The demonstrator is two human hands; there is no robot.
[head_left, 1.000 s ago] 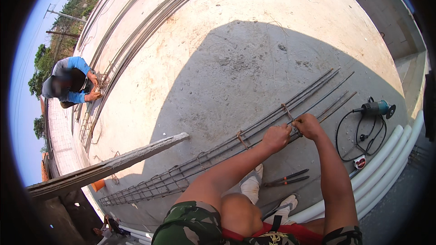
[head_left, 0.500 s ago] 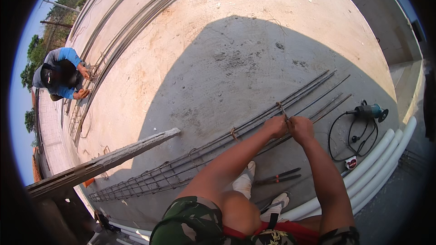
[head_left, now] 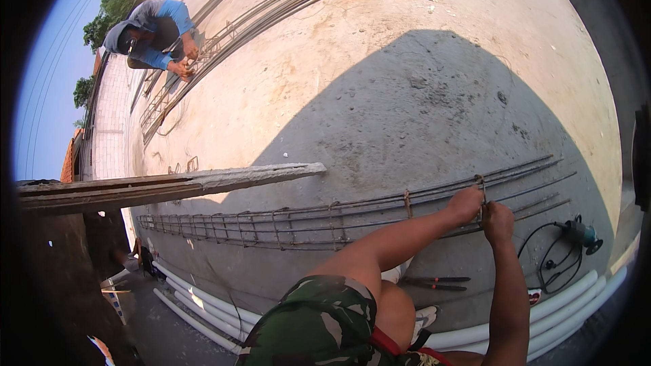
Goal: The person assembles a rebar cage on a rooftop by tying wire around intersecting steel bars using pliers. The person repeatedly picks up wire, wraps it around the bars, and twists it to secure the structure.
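Observation:
A long rebar cage [head_left: 258, 227] of thin steel bars with square stirrups lies across the concrete floor. Toward its right end, where the bars stick out loose, my left hand [head_left: 466, 205] is closed on a rusty stirrup [head_left: 480, 180]. Right beside it, a bit nearer to me, my right hand [head_left: 498, 222] is closed on the same stirrup. Fine detail between my fingers is too small to make out. Another stirrup [head_left: 408, 205] stands around the bars to the left of my hands.
Long-handled cutters [head_left: 434, 283] lie near my feet. An angle grinder [head_left: 582, 234] with its cord rests at right, beside white pipes [head_left: 563, 315]. A rough concrete-crusted beam [head_left: 258, 177] juts in from the left. A co-worker [head_left: 152, 34] bends over more rebar at far left.
My view has turned, so the cage lies more level and the surroundings sit farther right. My hands stay at the same stirrup. The co-worker's hands have come closer together.

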